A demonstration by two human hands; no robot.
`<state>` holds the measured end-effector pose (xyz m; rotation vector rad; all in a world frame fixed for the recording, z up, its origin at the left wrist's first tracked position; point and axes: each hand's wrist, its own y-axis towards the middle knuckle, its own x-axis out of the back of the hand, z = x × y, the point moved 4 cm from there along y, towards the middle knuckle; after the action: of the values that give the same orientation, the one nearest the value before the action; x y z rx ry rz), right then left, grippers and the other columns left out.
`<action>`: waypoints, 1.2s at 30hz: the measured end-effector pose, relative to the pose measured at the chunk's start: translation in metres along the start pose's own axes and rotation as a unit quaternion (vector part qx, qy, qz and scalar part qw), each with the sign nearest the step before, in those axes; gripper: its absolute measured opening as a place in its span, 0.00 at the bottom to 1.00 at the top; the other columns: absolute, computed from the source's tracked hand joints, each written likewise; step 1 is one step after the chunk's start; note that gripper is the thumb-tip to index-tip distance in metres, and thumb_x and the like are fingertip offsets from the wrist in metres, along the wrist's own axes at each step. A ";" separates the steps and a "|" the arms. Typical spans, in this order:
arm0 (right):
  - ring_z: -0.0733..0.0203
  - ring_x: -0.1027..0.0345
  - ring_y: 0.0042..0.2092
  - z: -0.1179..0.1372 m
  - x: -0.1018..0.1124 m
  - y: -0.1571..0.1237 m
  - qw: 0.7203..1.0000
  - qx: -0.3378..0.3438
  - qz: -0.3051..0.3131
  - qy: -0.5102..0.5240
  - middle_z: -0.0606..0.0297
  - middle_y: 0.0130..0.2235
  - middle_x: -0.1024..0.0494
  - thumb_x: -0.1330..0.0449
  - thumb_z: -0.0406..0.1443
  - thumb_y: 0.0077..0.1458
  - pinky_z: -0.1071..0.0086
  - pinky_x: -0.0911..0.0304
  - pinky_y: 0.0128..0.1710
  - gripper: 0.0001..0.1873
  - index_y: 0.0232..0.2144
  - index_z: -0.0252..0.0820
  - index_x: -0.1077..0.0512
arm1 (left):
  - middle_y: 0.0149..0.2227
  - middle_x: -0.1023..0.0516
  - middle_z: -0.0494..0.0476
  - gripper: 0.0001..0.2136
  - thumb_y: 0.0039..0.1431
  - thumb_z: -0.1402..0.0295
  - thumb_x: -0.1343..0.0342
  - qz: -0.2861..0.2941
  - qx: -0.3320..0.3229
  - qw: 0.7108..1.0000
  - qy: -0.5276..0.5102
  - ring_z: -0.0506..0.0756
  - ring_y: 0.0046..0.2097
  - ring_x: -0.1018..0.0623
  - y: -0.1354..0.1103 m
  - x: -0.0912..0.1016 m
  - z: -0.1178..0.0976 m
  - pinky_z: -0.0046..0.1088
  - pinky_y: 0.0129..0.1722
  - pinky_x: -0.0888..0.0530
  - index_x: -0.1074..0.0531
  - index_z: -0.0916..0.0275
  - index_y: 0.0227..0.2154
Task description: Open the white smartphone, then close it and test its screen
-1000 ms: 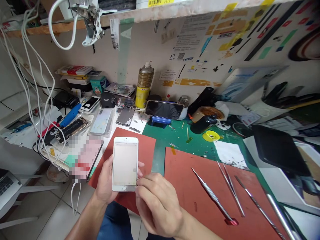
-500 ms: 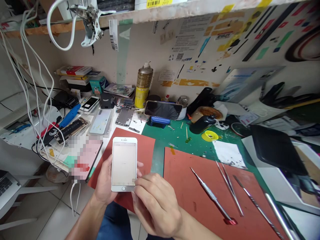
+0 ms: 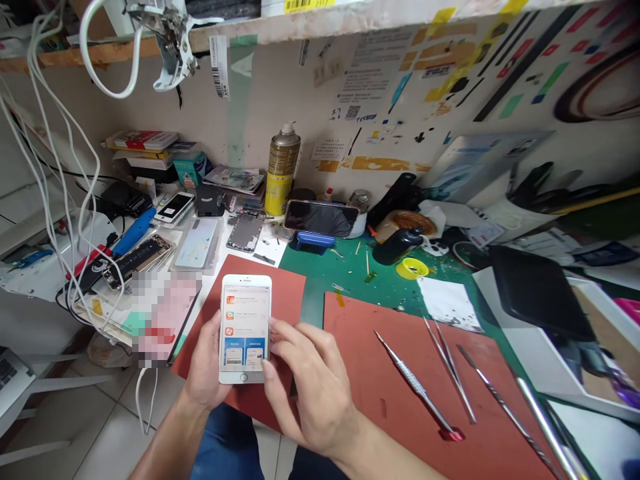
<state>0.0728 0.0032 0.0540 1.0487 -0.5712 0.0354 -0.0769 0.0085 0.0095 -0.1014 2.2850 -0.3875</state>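
A white smartphone (image 3: 245,327) is held upright over the red mat, its lit screen showing a list with orange icons and two blue-topped pictures. My left hand (image 3: 205,367) is closed round its left edge and back; the fingers behind the phone are hidden. Along the phone's right edge, my right hand (image 3: 315,380) has its thumb and fingers apart with nothing between them. The thumb tip is by the lower right corner of the screen; I cannot tell whether it touches.
Tweezers (image 3: 453,370), a metal-handled pick (image 3: 415,383) and a thin spatula (image 3: 505,407) lie on the right red mat (image 3: 360,373). Behind stand a spray can (image 3: 283,170) and a phone on a blue stand (image 3: 320,220). A pink-screened phone (image 3: 175,313) with a white cable is left.
The phone screen has gone from nearly blank to a list with icons and pictures. My right hand's fingers have opened from a curled pose. The view has shifted slightly.
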 end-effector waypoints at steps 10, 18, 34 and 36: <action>0.42 0.33 0.57 -0.006 -0.005 0.001 0.998 -0.031 0.045 -0.022 0.47 0.51 0.21 0.42 0.31 0.59 0.48 0.34 0.52 0.13 0.47 0.38 0.32 | 0.49 0.17 0.63 0.22 0.70 0.58 0.51 0.003 0.008 1.000 -0.005 0.65 0.55 0.20 0.000 0.003 0.003 0.41 0.58 0.29 0.25 0.66 0.57; 0.43 0.31 0.54 -0.002 -0.003 0.001 0.999 -0.018 0.026 -0.019 0.45 0.52 0.22 0.42 0.31 0.59 0.49 0.32 0.49 0.11 0.45 0.37 0.31 | 0.48 0.16 0.63 0.22 0.69 0.57 0.50 0.004 0.010 1.000 -0.003 0.65 0.53 0.19 0.000 0.005 0.004 0.40 0.57 0.28 0.24 0.66 0.57; 0.58 0.29 0.31 0.009 0.002 -0.003 0.996 0.060 0.029 0.050 0.53 0.33 0.21 0.44 0.27 0.57 0.66 0.37 0.27 0.08 0.40 0.32 0.29 | 0.47 0.17 0.71 0.28 0.71 0.54 0.59 0.052 0.013 0.997 0.053 0.65 0.46 0.18 -0.002 -0.008 0.000 0.39 0.50 0.26 0.26 0.72 0.55; 0.58 0.28 0.32 0.009 0.003 -0.004 0.996 0.065 0.022 0.050 0.52 0.33 0.20 0.44 0.28 0.57 0.66 0.36 0.27 0.08 0.40 0.32 0.29 | 0.46 0.17 0.71 0.28 0.71 0.53 0.59 0.054 0.013 0.997 0.053 0.65 0.46 0.18 -0.001 -0.007 0.000 0.39 0.49 0.26 0.25 0.72 0.55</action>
<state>0.0725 -0.0067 0.0556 1.1548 -0.5055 0.1656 -0.0721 0.0087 0.0153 0.0572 2.3777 -0.3733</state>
